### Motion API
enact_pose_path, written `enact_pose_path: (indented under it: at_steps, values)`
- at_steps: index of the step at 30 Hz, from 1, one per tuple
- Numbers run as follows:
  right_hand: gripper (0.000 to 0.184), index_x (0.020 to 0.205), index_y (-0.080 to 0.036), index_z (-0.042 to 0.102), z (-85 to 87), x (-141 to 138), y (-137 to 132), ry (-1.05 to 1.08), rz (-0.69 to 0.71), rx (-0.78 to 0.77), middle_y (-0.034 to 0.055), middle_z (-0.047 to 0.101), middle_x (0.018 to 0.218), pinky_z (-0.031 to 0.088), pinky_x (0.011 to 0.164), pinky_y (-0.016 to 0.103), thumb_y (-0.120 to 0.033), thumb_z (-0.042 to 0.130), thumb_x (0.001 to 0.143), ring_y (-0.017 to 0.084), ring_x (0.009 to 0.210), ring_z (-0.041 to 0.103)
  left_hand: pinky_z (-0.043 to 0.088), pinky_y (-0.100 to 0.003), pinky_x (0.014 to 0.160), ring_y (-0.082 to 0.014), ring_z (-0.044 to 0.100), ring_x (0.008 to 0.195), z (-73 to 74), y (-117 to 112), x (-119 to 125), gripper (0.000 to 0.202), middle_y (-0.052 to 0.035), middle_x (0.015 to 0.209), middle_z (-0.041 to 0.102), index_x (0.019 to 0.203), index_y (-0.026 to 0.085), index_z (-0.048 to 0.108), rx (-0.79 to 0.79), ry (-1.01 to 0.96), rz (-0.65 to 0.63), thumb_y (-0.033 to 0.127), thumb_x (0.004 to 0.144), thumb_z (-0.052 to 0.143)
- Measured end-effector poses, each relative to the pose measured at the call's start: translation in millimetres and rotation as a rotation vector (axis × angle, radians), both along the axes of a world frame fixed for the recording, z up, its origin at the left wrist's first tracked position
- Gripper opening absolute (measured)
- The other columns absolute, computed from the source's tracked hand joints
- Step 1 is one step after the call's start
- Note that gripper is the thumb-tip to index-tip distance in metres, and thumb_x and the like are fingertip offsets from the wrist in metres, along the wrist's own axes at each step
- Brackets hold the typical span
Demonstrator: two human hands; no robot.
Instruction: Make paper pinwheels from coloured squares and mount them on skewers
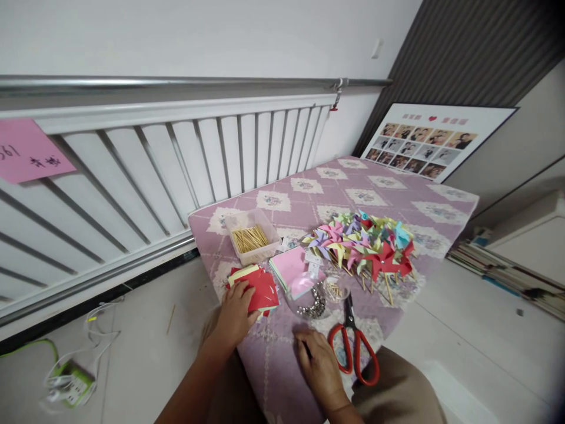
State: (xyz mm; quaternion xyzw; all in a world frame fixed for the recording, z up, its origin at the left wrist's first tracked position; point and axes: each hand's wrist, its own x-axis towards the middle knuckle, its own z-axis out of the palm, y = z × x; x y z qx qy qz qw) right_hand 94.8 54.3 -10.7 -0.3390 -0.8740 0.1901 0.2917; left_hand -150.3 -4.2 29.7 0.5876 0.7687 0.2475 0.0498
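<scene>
My left hand rests on a stack of red paper squares at the near left of the purple patterned cloth, fingers curled over the top sheet. My right hand lies on the cloth close to me, fingers pressed together on the surface; what they hold, if anything, is hidden. Red-handled scissors lie just right of that hand. A pile of silver pins sits ahead of it.
A clear box of wooden sticks, a pink paper stack and a heap of coloured paper pinwheels lie farther back. A white radiator stands left, a photo board behind, books right, cables on the floor.
</scene>
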Motion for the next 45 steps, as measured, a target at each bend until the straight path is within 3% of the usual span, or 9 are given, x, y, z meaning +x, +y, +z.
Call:
enact_pose_path:
  at_steps: [14, 25, 33, 40, 45]
  values:
    - [0.016, 0.093, -0.019, 0.064, -4.4, 2, -1, 0.016, 0.003, -0.016, 0.0084, 0.07, 0.091, 0.053, 0.079, 0.04, -0.016, 0.049, 0.089, 0.024, 0.087, 0.065, 0.037, -0.052, 0.103, -0.0302, 0.048, 0.123, -1.6, 3, -4, 0.036, -0.0146, 0.13, 0.056, 0.114, 0.016, 0.064, -0.006, -0.047, -0.025, 0.028, 0.08, 0.06]
    - [0.016, 0.092, -0.021, 0.065, -1.4, 1, -1, 0.033, -0.009, -0.003, 0.0077, 0.07, 0.088, 0.053, 0.075, 0.038, -0.017, 0.049, 0.089, 0.023, 0.083, 0.065, 0.042, -0.047, 0.101, -0.0226, 0.058, 0.109, -2.6, 8, -9, 0.028, -0.0085, 0.114, 0.066, 0.102, 0.019, 0.069, 0.144, -0.099, 0.032, 0.016, 0.086, 0.046]
    - [0.016, 0.09, -0.021, 0.065, 1.2, 0, -2, 0.017, -0.016, -0.001, 0.0074, 0.07, 0.086, 0.053, 0.074, 0.037, -0.017, 0.049, 0.089, 0.023, 0.081, 0.065, 0.043, -0.043, 0.103, -0.0207, 0.055, 0.114, 14.4, 6, -6, 0.03, -0.0067, 0.118, 0.063, 0.107, 0.021, 0.066, 0.393, -0.125, 0.137, 0.012, 0.086, 0.046]
    - [0.016, 0.09, -0.021, 0.064, 1.8, 1, -2, 0.058, -0.012, -0.015, 0.0073, 0.07, 0.085, 0.053, 0.074, 0.037, -0.02, 0.048, 0.09, 0.023, 0.08, 0.065, 0.044, -0.044, 0.104, -0.0203, 0.052, 0.118, 43.4, -15, 23, 0.041, -0.0067, 0.121, 0.058, 0.113, 0.024, 0.062, 0.563, -0.146, 0.028, 0.002, 0.083, 0.043]
    - [0.021, 0.091, -0.021, 0.067, 12.1, 3, -4, 0.117, -0.009, -0.158, 0.0079, 0.071, 0.085, 0.052, 0.078, 0.039, -0.031, 0.049, 0.093, 0.024, 0.082, 0.065, 0.047, -0.044, 0.1, -0.0217, 0.052, 0.118, 39.1, -29, 54, 0.046, -0.0077, 0.122, 0.058, 0.113, 0.024, 0.062, 0.527, -0.129, -0.105, -0.001, 0.08, 0.042]
